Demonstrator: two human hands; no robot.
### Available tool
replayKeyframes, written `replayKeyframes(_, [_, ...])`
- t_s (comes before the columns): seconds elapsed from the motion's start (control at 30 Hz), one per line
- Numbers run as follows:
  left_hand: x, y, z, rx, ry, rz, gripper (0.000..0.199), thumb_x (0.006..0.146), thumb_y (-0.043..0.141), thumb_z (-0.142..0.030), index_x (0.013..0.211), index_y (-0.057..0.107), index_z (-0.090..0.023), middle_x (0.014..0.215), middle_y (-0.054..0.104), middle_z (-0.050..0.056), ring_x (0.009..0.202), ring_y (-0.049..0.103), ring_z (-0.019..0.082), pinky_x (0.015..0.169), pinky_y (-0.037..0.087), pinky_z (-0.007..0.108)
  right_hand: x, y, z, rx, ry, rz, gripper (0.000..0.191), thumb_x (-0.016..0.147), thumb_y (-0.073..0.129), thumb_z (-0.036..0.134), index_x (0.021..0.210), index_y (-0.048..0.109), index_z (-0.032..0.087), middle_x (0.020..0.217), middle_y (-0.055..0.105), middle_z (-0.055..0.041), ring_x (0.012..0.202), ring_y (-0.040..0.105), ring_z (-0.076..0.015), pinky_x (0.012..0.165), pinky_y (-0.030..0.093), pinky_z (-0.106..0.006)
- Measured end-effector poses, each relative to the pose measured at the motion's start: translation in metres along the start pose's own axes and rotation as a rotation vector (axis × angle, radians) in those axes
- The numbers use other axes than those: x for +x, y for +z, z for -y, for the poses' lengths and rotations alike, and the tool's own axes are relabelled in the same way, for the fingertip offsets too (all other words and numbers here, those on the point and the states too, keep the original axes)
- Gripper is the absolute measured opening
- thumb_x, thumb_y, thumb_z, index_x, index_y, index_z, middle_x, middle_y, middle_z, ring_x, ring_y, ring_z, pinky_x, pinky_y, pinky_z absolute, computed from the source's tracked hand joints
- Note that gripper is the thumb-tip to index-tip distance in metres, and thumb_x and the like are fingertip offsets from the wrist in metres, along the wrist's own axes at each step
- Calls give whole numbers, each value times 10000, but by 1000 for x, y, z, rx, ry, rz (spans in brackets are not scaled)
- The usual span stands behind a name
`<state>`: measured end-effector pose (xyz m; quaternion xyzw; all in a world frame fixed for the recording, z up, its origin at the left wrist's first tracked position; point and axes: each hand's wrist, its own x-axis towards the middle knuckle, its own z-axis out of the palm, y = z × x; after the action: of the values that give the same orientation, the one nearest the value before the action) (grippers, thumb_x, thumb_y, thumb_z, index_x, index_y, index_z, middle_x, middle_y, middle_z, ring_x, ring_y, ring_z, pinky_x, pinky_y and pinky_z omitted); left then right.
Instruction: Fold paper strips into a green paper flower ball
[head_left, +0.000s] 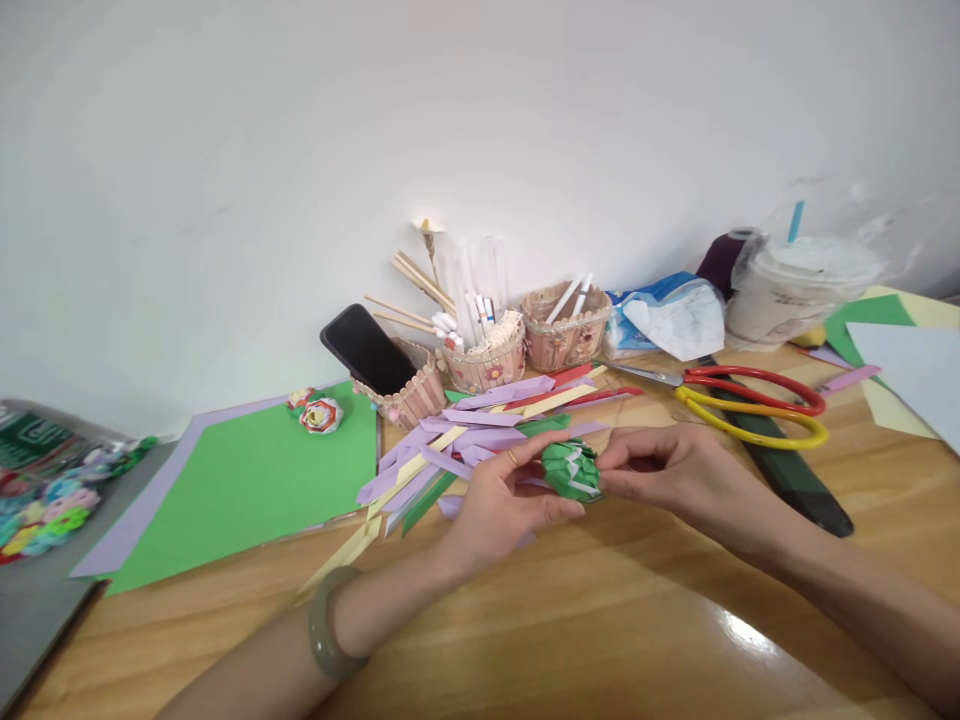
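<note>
A green folded-paper ball [570, 470] with white edges is held between both hands above the wooden table. My left hand [499, 505], with a ring and a bangle at the wrist, closes its thumb and fingers around the ball's left side. At its right side, my right hand [667, 465] pinches the ball with thumb and fingertips; what lies inside that pinch is partly hidden. Just behind the hands lies a loose pile of folded paper strips [480, 437] in purple, yellow, red and green.
Scissors [750, 400] with red and yellow handles lie across a black flat bar [795, 480] at right. Green paper [247, 490] bears small paper flowers [321, 414]. Decorated baskets, one holding a phone [367, 348], line the wall. A lidded cup [802, 290] stands back right.
</note>
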<state>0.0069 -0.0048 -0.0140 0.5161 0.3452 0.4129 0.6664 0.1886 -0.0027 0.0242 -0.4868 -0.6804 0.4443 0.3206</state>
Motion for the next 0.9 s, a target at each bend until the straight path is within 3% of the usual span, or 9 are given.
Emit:
replayKeyframes(0.17, [3,-2,2,-16,13,-22,589,533,792,-219,1095,615,-231,1008,663,55,905,603,210,823,475,355,1,-4,7,31,-101,84,262,755,609,405,667,700,176,672,660,-30,648,608,-157,568,478,-251])
replayKeyframes(0.3, [1,-2,1,15,3,-9,594,541,789,-210,1106,608,-232,994,670,48,896,607,198,823,479,343,2,-8,7,-18,-82,144,241,771,591,366,696,720,177,674,673,-28,625,594,-143,556,459,-243])
replayKeyframes(0.8, [0,-1,3,101,-9,7,588,561,775,-219,1121,597,-230,1024,659,50,931,596,210,837,475,350,5,0,-5,-27,47,18,187,654,659,292,526,656,156,514,573,6,478,491,-98,454,373,-212])
replayKeyframes(0.9, [0,-1,2,85,-5,-3,599,562,776,-227,1130,587,-231,1029,657,54,937,592,213,825,479,347,5,0,-2,19,-19,18,191,678,656,315,576,675,155,573,567,-3,510,487,-99,465,370,-214])
